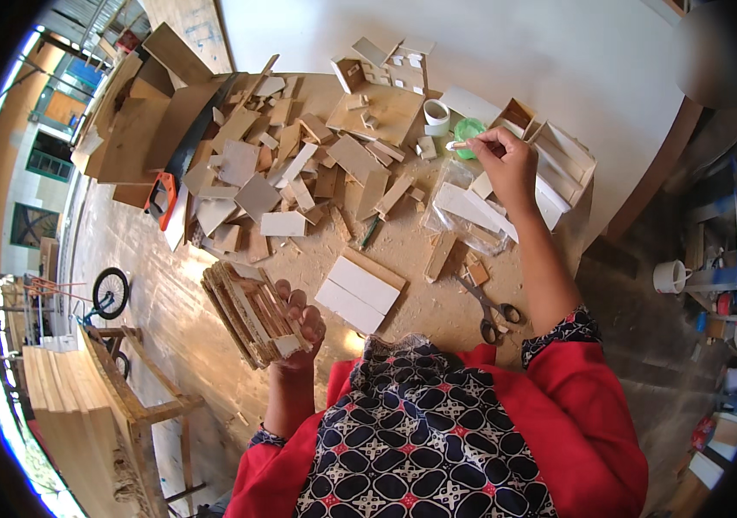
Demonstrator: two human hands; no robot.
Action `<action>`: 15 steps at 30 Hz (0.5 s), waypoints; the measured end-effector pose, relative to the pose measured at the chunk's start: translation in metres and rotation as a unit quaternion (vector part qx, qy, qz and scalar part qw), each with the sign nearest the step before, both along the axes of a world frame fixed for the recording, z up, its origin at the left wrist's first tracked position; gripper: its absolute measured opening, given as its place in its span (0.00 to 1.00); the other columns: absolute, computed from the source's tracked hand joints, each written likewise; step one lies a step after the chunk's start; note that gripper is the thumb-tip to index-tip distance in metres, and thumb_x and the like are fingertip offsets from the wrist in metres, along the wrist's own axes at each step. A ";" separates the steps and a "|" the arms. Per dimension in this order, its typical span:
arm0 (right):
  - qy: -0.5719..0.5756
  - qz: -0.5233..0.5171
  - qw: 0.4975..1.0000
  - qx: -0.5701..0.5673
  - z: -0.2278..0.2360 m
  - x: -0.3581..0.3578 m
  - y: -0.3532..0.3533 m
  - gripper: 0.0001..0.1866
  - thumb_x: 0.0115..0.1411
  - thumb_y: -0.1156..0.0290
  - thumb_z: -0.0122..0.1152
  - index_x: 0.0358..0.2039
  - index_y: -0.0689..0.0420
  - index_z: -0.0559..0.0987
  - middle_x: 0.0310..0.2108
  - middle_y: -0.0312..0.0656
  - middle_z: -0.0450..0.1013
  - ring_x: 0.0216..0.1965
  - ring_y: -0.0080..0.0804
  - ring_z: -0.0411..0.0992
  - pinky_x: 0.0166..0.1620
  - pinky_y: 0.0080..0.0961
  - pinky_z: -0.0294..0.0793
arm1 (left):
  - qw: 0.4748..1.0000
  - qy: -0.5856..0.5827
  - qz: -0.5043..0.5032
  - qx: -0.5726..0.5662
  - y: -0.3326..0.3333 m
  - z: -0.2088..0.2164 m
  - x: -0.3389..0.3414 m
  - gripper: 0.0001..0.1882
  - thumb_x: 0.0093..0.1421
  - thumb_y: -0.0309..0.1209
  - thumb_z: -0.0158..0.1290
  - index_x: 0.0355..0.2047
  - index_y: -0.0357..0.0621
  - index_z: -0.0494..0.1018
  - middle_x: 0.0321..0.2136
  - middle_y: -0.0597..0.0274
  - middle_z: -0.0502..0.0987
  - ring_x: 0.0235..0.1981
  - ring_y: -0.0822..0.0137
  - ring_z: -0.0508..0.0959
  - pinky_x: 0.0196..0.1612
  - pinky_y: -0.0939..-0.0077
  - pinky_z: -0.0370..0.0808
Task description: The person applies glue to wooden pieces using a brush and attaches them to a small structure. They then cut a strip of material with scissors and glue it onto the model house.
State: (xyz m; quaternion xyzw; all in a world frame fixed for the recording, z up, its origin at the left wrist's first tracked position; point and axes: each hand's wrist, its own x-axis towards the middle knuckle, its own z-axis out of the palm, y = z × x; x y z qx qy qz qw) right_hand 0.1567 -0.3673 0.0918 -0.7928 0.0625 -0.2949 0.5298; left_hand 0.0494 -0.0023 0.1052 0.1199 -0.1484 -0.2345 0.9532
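My left hand [301, 318] grips a small wooden slatted piece [243, 312] with several parallel strips, held up to the left of the table's near edge. At the far right of the table, my right hand [511, 162] pinches a short thin stick [458, 146] that looks white at its end. That stick is over or beside a green plastic cup [469, 129]; whether it touches the cup I cannot tell. A white roll of tape [436, 115] stands just left of the cup. Between my hands lies a white-faced wooden board [360, 289] on the tabletop.
Wood offcuts [258, 197] are heaped across the left and middle. An orange-handled saw [161, 198] lies at the left edge. Scissors [491, 312] rest near my right forearm. A small wooden model [390, 67] stands at the back. Wooden trays [565, 160] sit at the right.
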 end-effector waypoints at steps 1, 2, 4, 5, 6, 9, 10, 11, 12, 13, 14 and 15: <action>-0.001 0.001 1.000 0.005 -0.001 0.004 0.000 0.06 0.53 0.72 0.66 0.25 0.61 0.79 0.20 0.36 0.76 0.22 0.17 0.71 0.27 0.19 0.70 | 1.000 -0.002 0.004 0.001 0.001 0.000 -0.001 0.24 0.61 0.41 0.53 0.51 0.43 0.60 0.39 0.58 0.73 0.33 0.59 0.76 0.37 0.64 0.77; -0.012 -0.013 1.000 0.003 -0.002 0.007 -0.001 0.06 0.54 0.72 0.66 0.26 0.61 0.79 0.20 0.35 0.75 0.22 0.16 0.70 0.28 0.18 0.70 | 1.000 -0.005 0.008 0.003 0.003 0.000 -0.002 0.24 0.61 0.41 0.53 0.51 0.43 0.60 0.39 0.58 0.73 0.33 0.59 0.76 0.37 0.64 0.77; -0.033 -0.040 0.999 -0.003 -0.001 0.011 -0.004 0.07 0.55 0.72 0.65 0.28 0.62 0.79 0.20 0.32 0.75 0.22 0.15 0.68 0.29 0.16 0.68 | 1.000 -0.009 0.016 0.003 0.006 -0.001 -0.005 0.24 0.61 0.41 0.53 0.51 0.43 0.60 0.39 0.58 0.73 0.33 0.59 0.76 0.37 0.64 0.77; -0.035 -0.056 0.998 -0.020 0.001 0.015 -0.005 0.07 0.55 0.72 0.65 0.28 0.62 0.79 0.21 0.33 0.75 0.22 0.15 0.68 0.28 0.16 0.69 | 1.000 -0.011 0.021 0.002 0.009 -0.001 -0.006 0.24 0.61 0.41 0.53 0.51 0.43 0.60 0.39 0.58 0.73 0.33 0.59 0.76 0.37 0.64 0.77; -0.035 -0.076 0.996 -0.039 0.002 0.017 -0.010 0.07 0.55 0.71 0.65 0.28 0.62 0.79 0.21 0.33 0.75 0.22 0.15 0.68 0.28 0.16 0.69 | 1.000 -0.011 0.022 -0.001 0.011 -0.003 -0.006 0.24 0.61 0.41 0.53 0.51 0.43 0.60 0.39 0.58 0.73 0.33 0.59 0.76 0.37 0.64 0.77; -0.040 -0.102 0.988 -0.104 -0.002 0.028 -0.026 0.07 0.52 0.69 0.66 0.26 0.60 0.79 0.22 0.39 0.77 0.21 0.25 0.73 0.28 0.22 0.71 | 0.999 -0.016 0.030 0.006 0.013 -0.001 -0.004 0.25 0.60 0.41 0.54 0.51 0.42 0.60 0.39 0.57 0.73 0.34 0.59 0.76 0.37 0.64 0.77; -0.035 -0.102 0.985 -0.132 -0.003 0.031 -0.029 0.07 0.51 0.69 0.66 0.25 0.59 0.79 0.21 0.40 0.77 0.22 0.29 0.74 0.28 0.25 0.72 | 0.999 -0.012 0.034 0.004 0.012 -0.001 -0.005 0.25 0.60 0.41 0.54 0.51 0.42 0.60 0.39 0.57 0.74 0.34 0.59 0.77 0.38 0.65 0.78; -0.029 -0.101 0.982 -0.159 -0.004 0.034 -0.032 0.07 0.50 0.68 0.66 0.24 0.58 0.79 0.21 0.42 0.76 0.22 0.33 0.75 0.28 0.27 0.73 | 0.999 -0.009 0.033 0.004 0.012 -0.001 -0.005 0.25 0.60 0.40 0.54 0.51 0.42 0.60 0.39 0.57 0.74 0.34 0.59 0.77 0.38 0.65 0.78; 0.019 -0.088 0.981 -0.171 -0.008 0.039 -0.034 0.08 0.49 0.66 0.66 0.24 0.56 0.80 0.22 0.42 0.77 0.24 0.38 0.76 0.30 0.32 0.74 | 0.999 -0.005 0.033 0.002 0.011 -0.001 -0.005 0.25 0.60 0.40 0.54 0.51 0.42 0.60 0.39 0.57 0.74 0.34 0.59 0.77 0.38 0.65 0.78; 0.048 -0.074 0.976 -0.199 -0.014 0.043 -0.037 0.08 0.49 0.65 0.66 0.24 0.56 0.80 0.22 0.42 0.77 0.25 0.38 0.76 0.31 0.32 0.74 | 0.999 -0.001 0.032 0.001 0.010 -0.001 -0.005 0.25 0.60 0.40 0.55 0.51 0.42 0.59 0.39 0.57 0.74 0.34 0.59 0.77 0.38 0.65 0.78; 0.078 -0.061 0.969 -0.226 -0.021 0.047 -0.040 0.08 0.49 0.65 0.67 0.24 0.55 0.80 0.22 0.42 0.77 0.25 0.39 0.76 0.31 0.33 0.74 | 1.000 0.001 0.028 0.000 0.010 -0.001 -0.005 0.25 0.60 0.40 0.55 0.51 0.42 0.59 0.39 0.57 0.74 0.35 0.59 0.77 0.38 0.64 0.78; 0.106 -0.044 0.961 -0.253 -0.022 0.049 -0.038 0.08 0.49 0.64 0.67 0.24 0.55 0.80 0.22 0.42 0.77 0.26 0.39 0.76 0.31 0.33 0.74 | 1.000 0.002 0.027 -0.002 0.010 -0.002 -0.006 0.25 0.60 0.39 0.55 0.51 0.42 0.59 0.40 0.57 0.74 0.35 0.59 0.77 0.38 0.64 0.78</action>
